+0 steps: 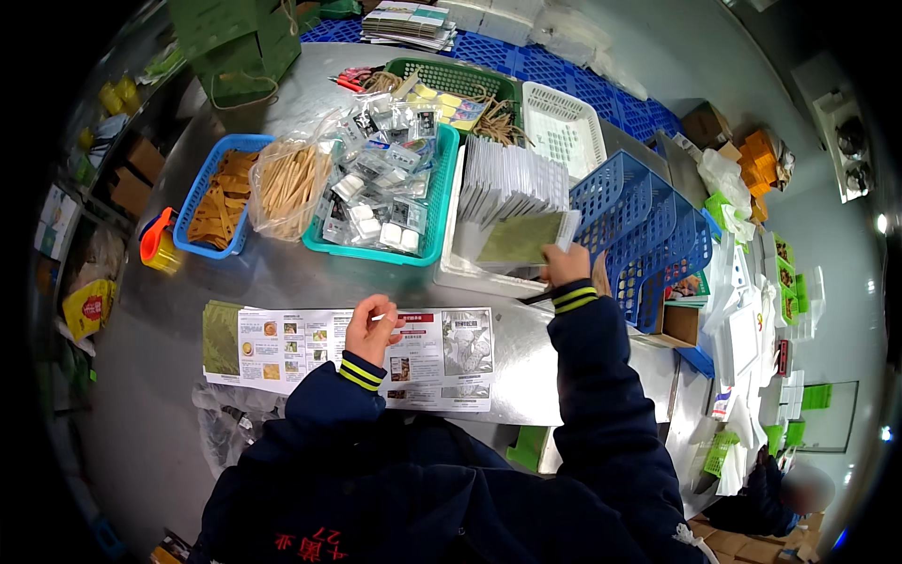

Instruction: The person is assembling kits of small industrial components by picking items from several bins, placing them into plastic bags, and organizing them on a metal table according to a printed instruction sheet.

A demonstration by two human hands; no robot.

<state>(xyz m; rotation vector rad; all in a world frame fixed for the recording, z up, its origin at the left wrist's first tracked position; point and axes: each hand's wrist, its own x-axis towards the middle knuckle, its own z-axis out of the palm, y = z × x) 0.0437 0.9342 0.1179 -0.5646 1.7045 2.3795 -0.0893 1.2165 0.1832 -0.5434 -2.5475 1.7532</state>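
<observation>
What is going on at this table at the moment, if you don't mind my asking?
A person in a dark blue jacket stands at a steel table. The left hand pinches a small white item over a long printed paper leaflet lying flat. The right hand holds a flat olive-green packet at a white tray of upright white packets. Behind are a teal basket of small clear bags and a clear bag of wooden sticks.

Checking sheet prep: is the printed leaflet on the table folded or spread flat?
Spread flat: the printed leaflet lies unfolded along the metal table, several panels showing, left hand resting on it.
</observation>
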